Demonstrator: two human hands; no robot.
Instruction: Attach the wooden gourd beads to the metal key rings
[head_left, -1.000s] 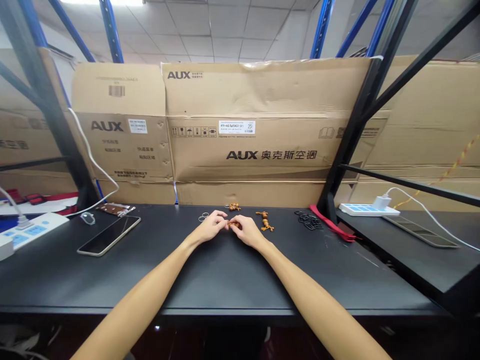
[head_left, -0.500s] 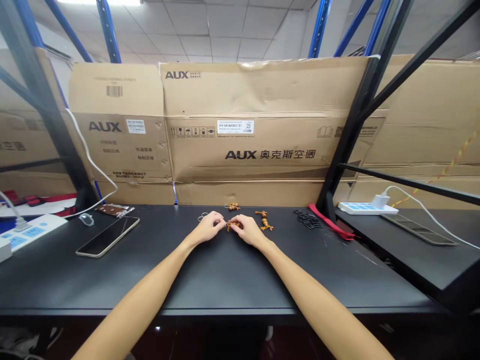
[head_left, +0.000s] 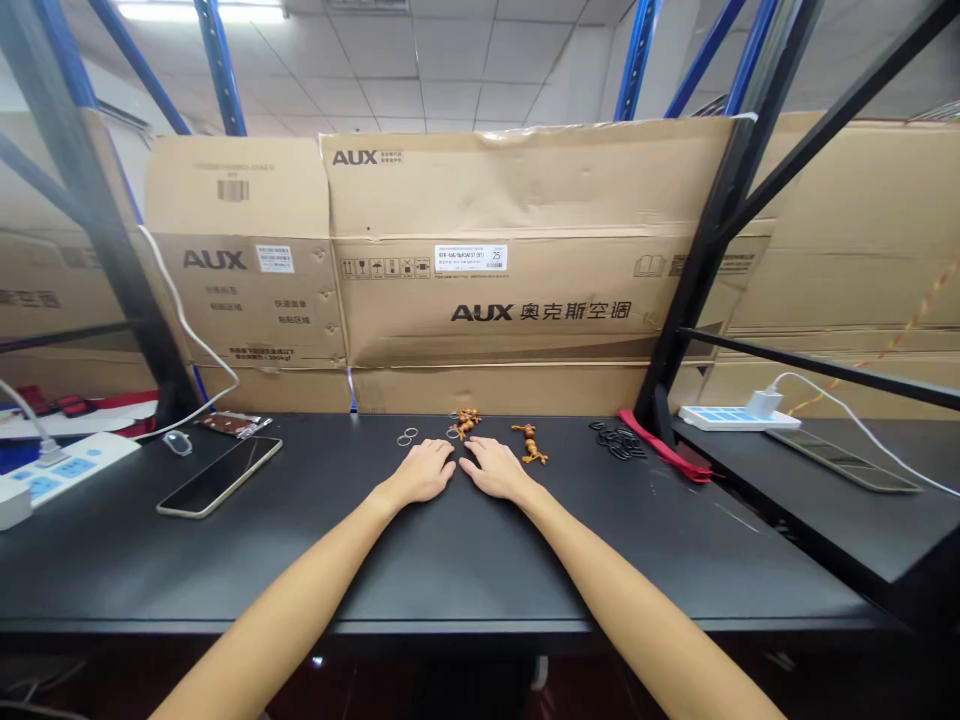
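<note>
My left hand (head_left: 424, 473) and my right hand (head_left: 495, 470) rest palm-down on the black table (head_left: 315, 560), fingers pointing toward each other and holding nothing. Just beyond the fingertips lies a small orange-brown jointed figure (head_left: 466, 423), perhaps wooden. A second, similar figure (head_left: 530, 443) lies beyond my right hand. Near my left fingertips are small metal rings (head_left: 408, 436), and another ring (head_left: 453, 433) touches the edge of the first figure.
A pile of black rings (head_left: 619, 440) and a red strip (head_left: 664, 450) lie to the right. A smartphone (head_left: 219, 477), a small clear object (head_left: 177, 443) and a power strip (head_left: 67, 465) are at left. Cardboard boxes (head_left: 487, 290) stand behind the table.
My hands have parted and flattened on the table, letting go of the small brown piece they held. The brown item at the back now looks larger and sits closer to me.
</note>
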